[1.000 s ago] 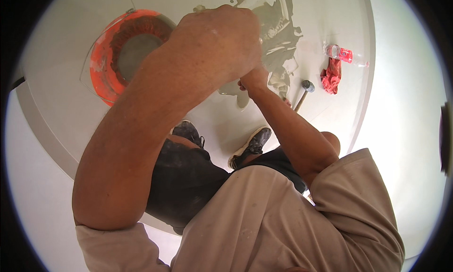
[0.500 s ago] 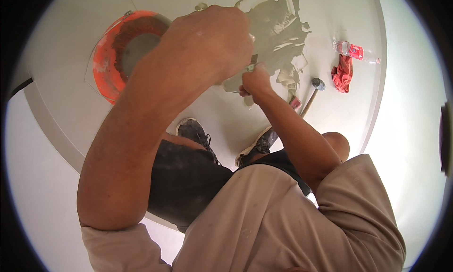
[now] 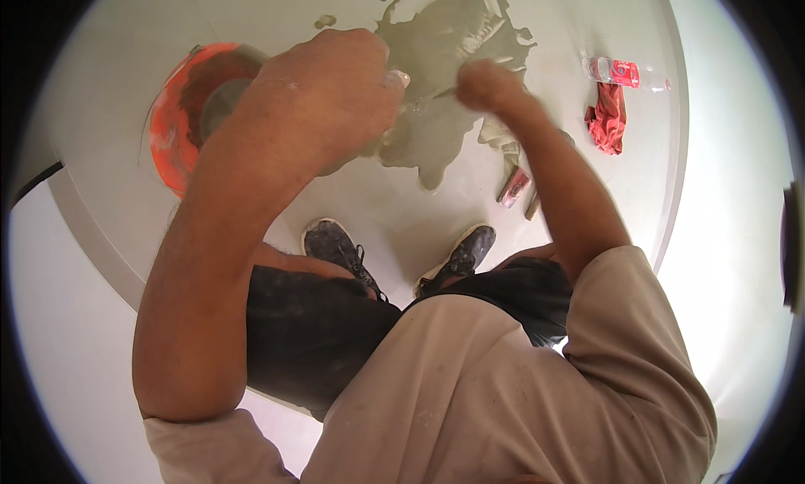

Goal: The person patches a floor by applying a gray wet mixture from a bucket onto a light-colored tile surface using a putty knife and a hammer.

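My left hand [image 3: 327, 94] is curled closed above the tiled floor beside the orange bucket [image 3: 170, 119], with a small pale tip of something at its thumb; what it holds is mostly hidden. My right hand [image 3: 490, 88], slightly blurred, is also closed, over the irregular spill of grey-green wet mix [image 3: 428, 148]; a thin dark edge shows at its fingers, too unclear to name. The bucket has grey mix inside and is partly covered by my left forearm.
A pink-red handled object [image 3: 514, 187] and a mallet's wooden handle [image 3: 532, 205] lie beside my right forearm. A clear bottle [image 3: 625, 75] and a crumpled red cloth [image 3: 610, 123] lie farther right. My shoes [image 3: 334, 245] rest on the floor [image 3: 553, 31] below the spill.
My right hand has moved up and away, toward the right, while my left hand has shifted left, so the gap between them has widened. The view has shifted slightly.
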The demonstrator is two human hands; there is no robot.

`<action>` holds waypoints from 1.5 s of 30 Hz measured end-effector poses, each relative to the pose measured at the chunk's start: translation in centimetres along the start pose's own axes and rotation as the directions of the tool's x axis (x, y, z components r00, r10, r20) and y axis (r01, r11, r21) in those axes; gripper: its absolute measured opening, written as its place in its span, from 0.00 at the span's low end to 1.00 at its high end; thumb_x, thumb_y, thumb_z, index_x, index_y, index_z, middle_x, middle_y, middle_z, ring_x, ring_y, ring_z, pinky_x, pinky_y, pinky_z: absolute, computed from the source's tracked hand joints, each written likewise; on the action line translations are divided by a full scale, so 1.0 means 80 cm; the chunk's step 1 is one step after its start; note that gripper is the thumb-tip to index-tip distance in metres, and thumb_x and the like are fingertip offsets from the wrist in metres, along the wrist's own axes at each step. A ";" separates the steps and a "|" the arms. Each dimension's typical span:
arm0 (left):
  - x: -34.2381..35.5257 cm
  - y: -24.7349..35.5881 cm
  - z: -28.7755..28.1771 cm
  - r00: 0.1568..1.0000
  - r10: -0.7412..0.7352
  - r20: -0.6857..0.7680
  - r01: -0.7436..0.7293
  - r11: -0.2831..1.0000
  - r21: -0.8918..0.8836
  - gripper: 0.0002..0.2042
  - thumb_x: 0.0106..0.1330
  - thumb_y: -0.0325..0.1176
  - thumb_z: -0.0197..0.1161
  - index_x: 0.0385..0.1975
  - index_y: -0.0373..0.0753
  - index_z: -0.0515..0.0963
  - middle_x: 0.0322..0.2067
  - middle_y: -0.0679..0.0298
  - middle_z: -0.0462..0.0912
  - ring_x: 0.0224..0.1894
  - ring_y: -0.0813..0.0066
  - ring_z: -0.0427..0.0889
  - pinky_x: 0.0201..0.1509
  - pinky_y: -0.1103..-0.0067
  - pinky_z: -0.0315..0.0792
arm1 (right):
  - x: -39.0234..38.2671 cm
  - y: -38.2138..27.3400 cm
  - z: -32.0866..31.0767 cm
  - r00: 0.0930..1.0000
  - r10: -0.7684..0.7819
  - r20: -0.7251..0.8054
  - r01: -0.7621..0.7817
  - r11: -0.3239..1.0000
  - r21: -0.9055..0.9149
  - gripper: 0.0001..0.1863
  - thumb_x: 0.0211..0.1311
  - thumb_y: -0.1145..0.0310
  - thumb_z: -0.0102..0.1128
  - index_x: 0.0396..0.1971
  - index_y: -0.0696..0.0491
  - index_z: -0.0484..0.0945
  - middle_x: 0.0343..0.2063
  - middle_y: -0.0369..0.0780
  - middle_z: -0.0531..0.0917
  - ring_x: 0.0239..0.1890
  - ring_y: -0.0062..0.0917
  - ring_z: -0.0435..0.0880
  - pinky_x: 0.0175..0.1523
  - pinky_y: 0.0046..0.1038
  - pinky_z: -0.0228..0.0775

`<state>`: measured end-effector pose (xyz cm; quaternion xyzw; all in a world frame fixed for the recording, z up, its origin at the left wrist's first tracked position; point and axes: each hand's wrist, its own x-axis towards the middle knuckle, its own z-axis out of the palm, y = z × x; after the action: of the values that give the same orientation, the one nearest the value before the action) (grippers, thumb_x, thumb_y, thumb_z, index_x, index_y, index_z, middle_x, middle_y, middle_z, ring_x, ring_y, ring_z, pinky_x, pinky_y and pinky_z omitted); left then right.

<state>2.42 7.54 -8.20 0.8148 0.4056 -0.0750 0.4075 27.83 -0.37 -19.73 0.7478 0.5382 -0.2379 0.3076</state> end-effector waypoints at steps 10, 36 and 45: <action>-0.017 0.027 0.000 0.999 -0.044 0.025 0.041 0.994 0.102 0.18 0.70 0.41 0.54 0.33 0.29 0.78 0.24 0.53 0.80 0.27 0.59 0.78 0.38 0.63 0.73 | 0.033 0.178 0.058 0.863 0.375 -0.340 -0.239 0.894 0.378 0.15 0.56 0.66 0.59 0.42 0.53 0.85 0.45 0.52 0.86 0.51 0.48 0.85 0.57 0.43 0.77; 0.001 0.029 0.014 0.999 0.004 0.040 -0.009 0.993 0.114 0.20 0.71 0.44 0.54 0.34 0.28 0.78 0.22 0.53 0.78 0.26 0.59 0.76 0.39 0.63 0.72 | 0.014 0.092 0.079 0.936 0.225 -0.271 -0.170 0.962 0.214 0.12 0.55 0.71 0.59 0.37 0.58 0.86 0.42 0.56 0.86 0.47 0.49 0.86 0.54 0.42 0.79; 0.004 0.030 0.005 0.987 -0.084 0.137 0.071 0.992 0.100 0.17 0.71 0.41 0.55 0.33 0.29 0.77 0.24 0.52 0.79 0.27 0.59 0.78 0.38 0.63 0.72 | 0.021 0.151 0.078 0.853 0.381 -0.357 -0.254 0.900 0.353 0.16 0.59 0.67 0.58 0.46 0.54 0.85 0.46 0.52 0.86 0.51 0.47 0.85 0.58 0.42 0.78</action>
<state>4.47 6.66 -7.17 0.8094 0.4033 -0.1671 0.3928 39.64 -6.51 -22.74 0.8973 0.4176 -0.0949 0.1065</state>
